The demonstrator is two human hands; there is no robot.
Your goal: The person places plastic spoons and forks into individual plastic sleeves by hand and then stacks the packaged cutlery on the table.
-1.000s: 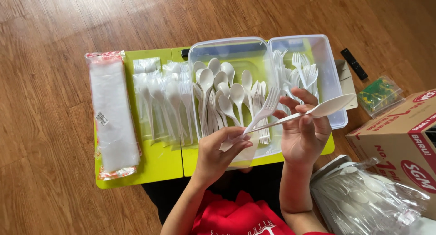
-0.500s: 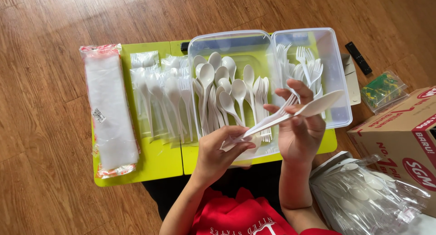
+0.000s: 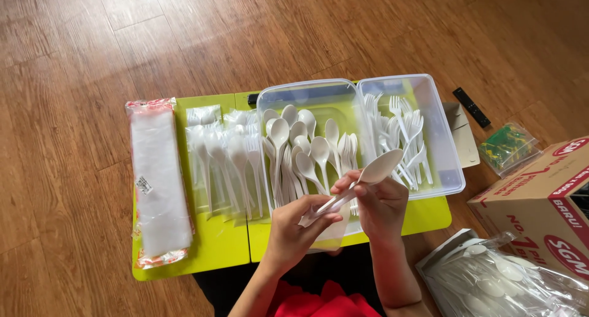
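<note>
Both my hands hold a white plastic spoon (image 3: 374,173) above the near edge of a clear plastic container (image 3: 451,170). My right hand (image 3: 380,203) grips the spoon near its bowl, and my left hand (image 3: 297,231) pinches the handle end, where a small clear sleeve (image 3: 331,231) hangs. The container has two compartments: white spoons (image 3: 300,151) lie in the left one, white forks (image 3: 399,133) in the right one.
The container sits on a lime-green low table (image 3: 202,249). To its left lie wrapped cutlery packets (image 3: 224,160) and a stack of clear bags (image 3: 159,182). A cardboard box (image 3: 540,206), a bag of spoons (image 3: 509,286), a small green packet (image 3: 509,148) and a black remote (image 3: 471,106) lie at the right.
The fork seen with the spoon a second ago is no longer visible in my hands. My hands have drawn slightly nearer to me, and the spoon now tilts more steeply.
</note>
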